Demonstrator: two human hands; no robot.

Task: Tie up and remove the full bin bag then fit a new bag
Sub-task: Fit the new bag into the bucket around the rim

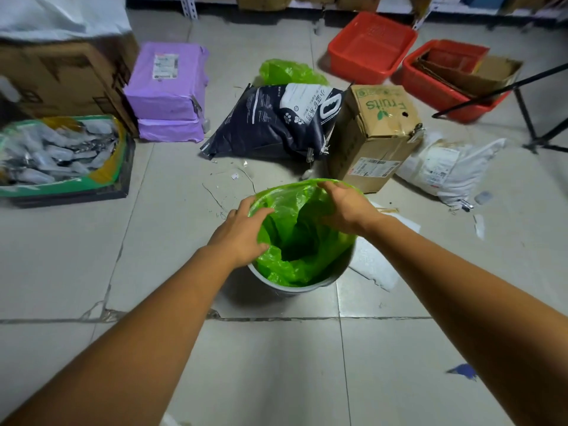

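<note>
A round grey bin [295, 289] stands on the tiled floor in front of me. A bright green plastic bag [302, 241] hangs inside it, its mouth open and raised above the far rim; the near rim is bare. My left hand [242, 232] grips the bag's left edge with its fingers curled over the plastic. On the far right edge, my right hand [345, 207] pinches the bag's mouth. A second green bag [289, 72], bunched and filled, lies further back on the floor behind a dark sack.
A dark pet-litter sack [276, 121] and a cardboard fruit box [375, 133] lie just beyond the bin. White foam [373, 265] is at its right. Purple parcels [167, 90], a green-lined box [61, 155], red crates [372, 44] and a tripod leg [528, 118] ring the floor.
</note>
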